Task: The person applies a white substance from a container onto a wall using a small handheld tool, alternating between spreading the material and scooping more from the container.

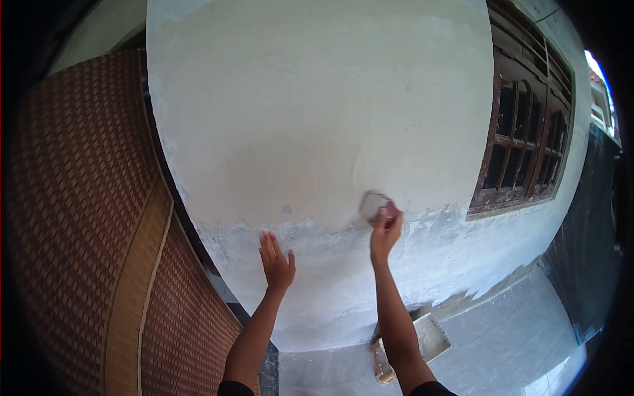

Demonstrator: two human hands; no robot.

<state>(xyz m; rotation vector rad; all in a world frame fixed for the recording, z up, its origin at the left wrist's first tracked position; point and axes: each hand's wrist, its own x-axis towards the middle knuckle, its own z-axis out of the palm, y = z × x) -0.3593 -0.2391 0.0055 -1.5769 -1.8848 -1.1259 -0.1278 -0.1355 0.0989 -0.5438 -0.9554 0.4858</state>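
While the left hand point(277, 265) is open, its fingers extended close together and pointing up, and its thumb apart at the right, the right hand point(385, 239) is closed around a flat tool point(394, 212) near the middle of the frame. The left palm faces the wall point(317, 125); whether the skin touches it cannot be told. The right hand has its fingers and thumb bent around the dark reddish grip of the tool. Motion blurs the pale, dark-edged flat part, and its contact with the wall is unclear.

Two hands show, with one tool between them, in the right hand only. The tool's flat part points to the upper left of the frame, and its long axis runs slantwise from there down to the grip at the lower right. It lies over the uneven border where the cream upper wall meets the patchy whitish lower part.

One window point(543, 125) with two brown panels is at the upper right. One woven screen point(72, 171) fills the left side, and one dark sheet point(584, 224) stands at the far right. At the lower centre-right, one tray point(447, 342) rests on the grey floor point(502, 330), partly hidden behind the right forearm, with pale material inside.
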